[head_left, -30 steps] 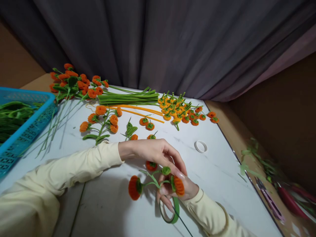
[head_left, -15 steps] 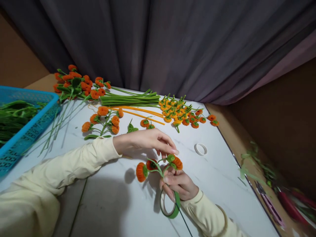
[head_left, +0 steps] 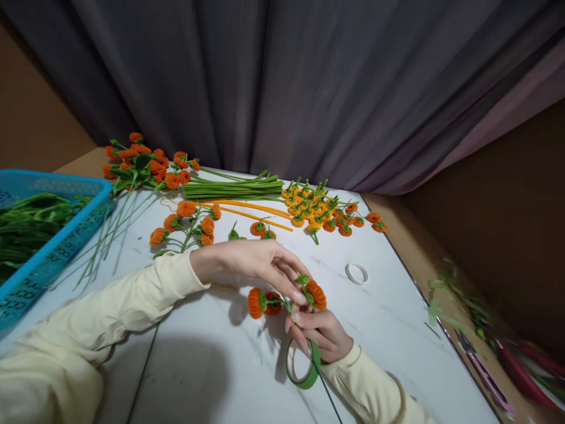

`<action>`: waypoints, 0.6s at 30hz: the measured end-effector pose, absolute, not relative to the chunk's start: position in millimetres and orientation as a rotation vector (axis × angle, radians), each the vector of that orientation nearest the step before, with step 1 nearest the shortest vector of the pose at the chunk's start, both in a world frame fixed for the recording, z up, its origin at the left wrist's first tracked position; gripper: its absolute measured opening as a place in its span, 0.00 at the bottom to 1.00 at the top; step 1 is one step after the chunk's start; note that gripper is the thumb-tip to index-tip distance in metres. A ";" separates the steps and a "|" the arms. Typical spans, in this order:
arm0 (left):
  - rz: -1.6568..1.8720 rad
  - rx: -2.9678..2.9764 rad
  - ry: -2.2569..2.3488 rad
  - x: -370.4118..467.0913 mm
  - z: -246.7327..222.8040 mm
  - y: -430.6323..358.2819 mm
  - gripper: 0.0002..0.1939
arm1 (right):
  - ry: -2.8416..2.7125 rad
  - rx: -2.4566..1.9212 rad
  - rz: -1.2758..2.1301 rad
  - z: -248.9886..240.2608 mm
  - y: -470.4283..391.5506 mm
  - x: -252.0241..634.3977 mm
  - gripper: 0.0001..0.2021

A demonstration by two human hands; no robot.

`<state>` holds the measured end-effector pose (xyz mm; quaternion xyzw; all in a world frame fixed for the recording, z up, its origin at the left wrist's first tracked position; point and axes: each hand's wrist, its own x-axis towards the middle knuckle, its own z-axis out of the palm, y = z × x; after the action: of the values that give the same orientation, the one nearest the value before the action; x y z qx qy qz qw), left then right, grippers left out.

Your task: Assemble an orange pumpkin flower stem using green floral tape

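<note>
My left hand (head_left: 260, 262) reaches over from the left, its thumb and fingers closing around the thin stems just below an orange fuzzy flower (head_left: 316, 294). The exact grip is partly hidden behind the petals. Lower down, my right hand (head_left: 325, 331) pinches the joined green stems of this small flower sprig. Two more orange flowers (head_left: 255, 302) of the sprig stick out to the left. A roll of green tape (head_left: 314, 371) hangs from my right fingers, and a thin dark wire stem (head_left: 327, 391) runs down past it.
Finished orange flower sprigs (head_left: 188, 227) lie behind my left arm. Farther back are green stems (head_left: 233, 188), orange strips (head_left: 256, 211) and yellow flower heads (head_left: 311, 206). A blue basket (head_left: 57, 250) holds green leaves at left. A white ring (head_left: 356, 272) and pink-handled cutters (head_left: 488, 377) are at right.
My left hand has lowered onto the sprig, its thumb now at the stems. The left flowers have shifted closer together. The view has tilted up slightly; my right hand keeps its hold.
</note>
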<state>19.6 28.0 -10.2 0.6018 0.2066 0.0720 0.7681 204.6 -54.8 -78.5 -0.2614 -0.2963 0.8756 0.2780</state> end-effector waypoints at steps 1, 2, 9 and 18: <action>0.169 1.288 0.438 21.0 -10.9 26.0 0.22 | -0.801 -0.725 2.348 -78.3 -54.9 204.2 0.12; 0.177 1.275 0.423 22.3 -11.3 24.2 0.22 | -0.805 -0.747 2.335 -78.1 -55.1 203.7 0.12; 0.188 1.347 0.467 25.3 -8.2 22.2 0.27 | -0.885 -0.787 2.311 -83.7 -56.1 204.0 0.15; 0.178 1.418 0.493 25.9 -1.1 18.9 0.23 | -0.870 -0.800 2.261 -86.0 -58.3 202.9 0.13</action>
<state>25.9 18.9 -1.1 0.6432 0.2238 0.0808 0.7278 202.9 -58.3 -86.0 -0.3001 -0.3262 0.8479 0.2909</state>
